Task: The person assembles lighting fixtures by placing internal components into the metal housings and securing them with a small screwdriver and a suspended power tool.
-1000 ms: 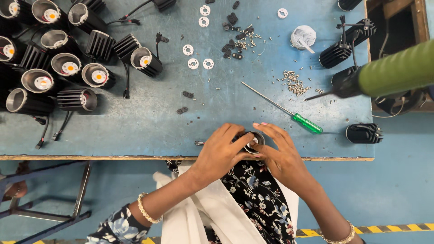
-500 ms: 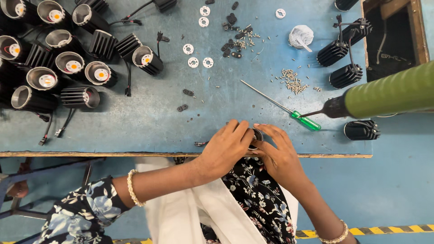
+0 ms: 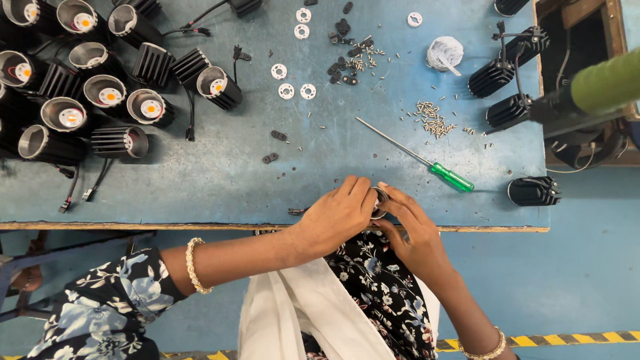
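A worn blue desk (image 3: 220,180) carries a crowd of black finned lamp housings (image 3: 80,93) at the far left, several open-mouthed with round inserts showing and leads trailing. A green-handled screwdriver (image 3: 427,162) lies slanted near the middle right. Beyond it sits a loose heap of small screws (image 3: 432,119), and farther back a scatter of black clips (image 3: 343,50) mixed with more screws. White ring-shaped discs (image 3: 293,87) lie in a small group. A white crumpled lump (image 3: 445,52), possibly a bag or cloth, rests near three finned housings (image 3: 507,80) at the right.
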